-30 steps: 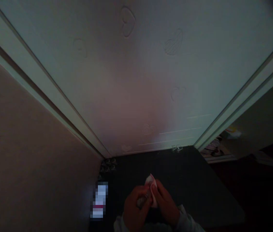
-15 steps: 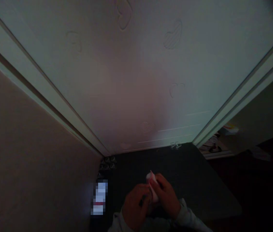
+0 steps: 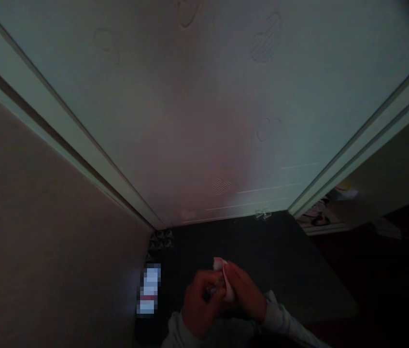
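Observation:
Close together over the dark table, my two hands meet at the bottom centre. A pink-and-white cloth, thin and folded, is gripped in my right hand, its upper end sticking up between the hands. My left hand is closed, thumb and fingers pinched against the cloth's left side. A small greyish glint shows inside the left fingers; the thing there is too dark and covered to name.
Several small clear glass-like pieces stand in the back left corner, and more clear pieces at the back edge. A lit, blurred-out screen is at left. A white panel with hearts rises behind; a wall borders the left.
The cloth's upper end has tipped slightly left and opened out. My right fingers have shifted along it, and my left hand has turned a little. The view has tilted slightly.

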Motion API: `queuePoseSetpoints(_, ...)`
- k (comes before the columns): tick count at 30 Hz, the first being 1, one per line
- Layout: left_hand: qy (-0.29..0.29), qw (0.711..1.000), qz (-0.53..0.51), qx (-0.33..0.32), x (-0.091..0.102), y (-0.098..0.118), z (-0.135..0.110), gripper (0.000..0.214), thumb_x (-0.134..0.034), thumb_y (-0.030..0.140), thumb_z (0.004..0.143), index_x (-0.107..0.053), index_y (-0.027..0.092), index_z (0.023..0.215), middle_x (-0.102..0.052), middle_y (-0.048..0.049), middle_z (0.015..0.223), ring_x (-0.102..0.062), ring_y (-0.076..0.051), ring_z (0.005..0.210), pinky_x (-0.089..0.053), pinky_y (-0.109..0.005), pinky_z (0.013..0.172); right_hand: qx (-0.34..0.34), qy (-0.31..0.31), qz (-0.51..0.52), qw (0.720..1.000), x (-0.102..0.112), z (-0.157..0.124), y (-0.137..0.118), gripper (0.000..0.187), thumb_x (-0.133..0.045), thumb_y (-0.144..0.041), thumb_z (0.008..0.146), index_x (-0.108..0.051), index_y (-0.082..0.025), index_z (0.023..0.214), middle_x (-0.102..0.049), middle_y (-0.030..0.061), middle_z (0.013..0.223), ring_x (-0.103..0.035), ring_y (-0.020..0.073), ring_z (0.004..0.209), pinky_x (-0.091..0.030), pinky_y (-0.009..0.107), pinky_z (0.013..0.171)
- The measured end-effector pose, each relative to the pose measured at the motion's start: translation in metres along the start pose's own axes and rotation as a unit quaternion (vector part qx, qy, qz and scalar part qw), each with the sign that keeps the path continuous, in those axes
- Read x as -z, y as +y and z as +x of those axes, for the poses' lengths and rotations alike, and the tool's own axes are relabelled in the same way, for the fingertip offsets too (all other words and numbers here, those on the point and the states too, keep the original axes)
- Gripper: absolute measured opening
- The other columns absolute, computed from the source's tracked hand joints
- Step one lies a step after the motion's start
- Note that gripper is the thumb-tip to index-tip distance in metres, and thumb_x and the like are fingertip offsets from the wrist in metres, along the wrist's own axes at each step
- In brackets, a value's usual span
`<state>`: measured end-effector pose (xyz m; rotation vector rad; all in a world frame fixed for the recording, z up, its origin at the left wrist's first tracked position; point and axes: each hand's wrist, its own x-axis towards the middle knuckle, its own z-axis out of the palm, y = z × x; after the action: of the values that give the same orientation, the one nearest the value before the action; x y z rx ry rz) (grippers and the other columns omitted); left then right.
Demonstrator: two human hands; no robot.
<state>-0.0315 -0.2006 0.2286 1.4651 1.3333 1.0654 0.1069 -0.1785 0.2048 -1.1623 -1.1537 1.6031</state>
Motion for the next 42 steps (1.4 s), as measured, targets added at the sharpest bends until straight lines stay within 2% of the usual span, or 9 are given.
queuePoseSetpoints(3,0.001,0.997,-0.058,0.058,-0.004,0.001,0.0,0.016,-0.064,0.027,0.072,-0.059,0.018,0.084,-0.067,-0.0046,0.079,-0.063,-0.02,0.072,-0.05,-0.03,0.065,-0.008,0.027,0.015,0.999,-0.001,-0.001,0.007,0.05,-0.039,-0.063,0.081,-0.065,-0.02,0.086,-0.064,0.0049,0.081,-0.059,0.0218,0.078,-0.047,0.034,0.072)
queuePoseSetpoints(7,0.0,0.99,-0.104,0.093,-0.009,0.0,0.003,0.017,-0.065,0.021,0.07,-0.059,0.017,0.085,-0.066,-0.0055,0.084,-0.062,-0.021,0.079,-0.049,-0.032,0.072,-0.002,0.071,0.01,0.997,0.0,-0.002,0.008,0.05,-0.039,-0.065,0.08,-0.064,-0.022,0.083,-0.063,0.0059,0.082,-0.057,0.0235,0.08,-0.047,0.035,0.071)
queuePoseSetpoints(11,0.031,0.978,-0.162,0.127,-0.01,-0.003,0.005,0.023,-0.067,0.015,0.064,-0.06,0.017,0.086,-0.064,-0.0026,0.081,-0.061,-0.019,0.078,-0.049,-0.03,0.071,0.012,0.078,0.003,0.997,0.0,-0.003,-0.001,0.044,-0.039,-0.062,0.081,-0.059,-0.024,0.072,-0.055,0.0017,0.067,-0.052,0.0195,0.065,-0.045,0.032,0.062)
queuePoseSetpoints(17,0.05,0.953,-0.242,0.177,-0.011,-0.007,0.007,0.028,-0.071,0.016,0.06,-0.059,0.018,0.084,-0.064,-0.0001,0.076,-0.062,-0.018,0.072,-0.05,-0.028,0.064,-0.003,0.078,0.078,0.994,-0.004,-0.004,-0.005,0.043,-0.049,-0.062,0.077,-0.057,-0.02,0.078,-0.05,-0.002,0.068,-0.047,0.0142,0.061,-0.042,0.027,0.057)
queuePoseSetpoints(25,0.052,0.946,-0.254,0.195,-0.013,-0.015,0.003,0.032,-0.073,0.02,0.061,-0.06,0.018,0.09,-0.069,-0.0039,0.083,-0.064,-0.02,0.079,-0.05,-0.03,0.072,-0.087,0.031,0.253,0.963,-0.001,0.001,-0.002,0.038,-0.067,-0.053,0.068,-0.058,-0.017,0.072,-0.045,-0.0069,0.055,-0.037,0.0071,0.048,-0.031,0.02,0.044)
queuePoseSetpoints(30,0.055,0.937,-0.277,0.207,-0.011,-0.015,0.005,0.037,-0.074,0.024,0.062,-0.059,0.018,0.095,-0.071,-0.0048,0.084,-0.065,-0.021,0.08,-0.05,-0.03,0.071,-0.097,0.015,0.278,0.956,-0.001,0.0,-0.002,0.038,-0.069,-0.052,0.067,-0.059,-0.017,0.078,-0.051,-0.006,0.058,-0.042,0.0069,0.049,-0.035,0.019,0.047)
queuePoseSetpoints(34,0.064,0.933,-0.287,0.206,-0.007,-0.018,0.006,0.04,-0.076,0.026,0.06,-0.06,0.017,0.096,-0.071,-0.0047,0.083,-0.065,-0.02,0.079,-0.05,-0.028,0.07,-0.108,-0.023,0.31,0.944,0.0,-0.002,-0.005,0.042,-0.076,-0.045,0.061,-0.06,-0.016,0.086,-0.059,-0.0031,0.066,-0.048,0.0074,0.053,-0.038,0.02,0.051)
queuePoseSetpoints(39,0.056,0.93,-0.294,0.213,-0.009,-0.021,0.004,0.042,-0.078,0.028,0.06,-0.062,0.018,0.097,-0.07,-0.0049,0.084,-0.064,-0.02,0.079,-0.051,-0.028,0.067,-0.108,-0.034,0.333,0.936,0.001,-0.003,-0.004,0.039,-0.08,-0.042,0.056,-0.057,-0.016,0.074,-0.054,-0.0065,0.056,-0.042,0.0047,0.045,-0.032,0.017,0.045)
queuePoseSetpoints(42,0.053,0.93,-0.297,0.212,-0.012,-0.018,0.002,0.042,-0.078,0.028,0.059,-0.062,0.018,0.096,-0.07,-0.0038,0.081,-0.064,-0.02,0.078,-0.051,-0.028,0.067,-0.107,-0.02,0.333,0.937,0.001,-0.002,0.0,0.037,-0.077,-0.044,0.06,-0.054,-0.017,0.07,-0.051,-0.0079,0.053,-0.037,0.0042,0.044,-0.03,0.016,0.043)
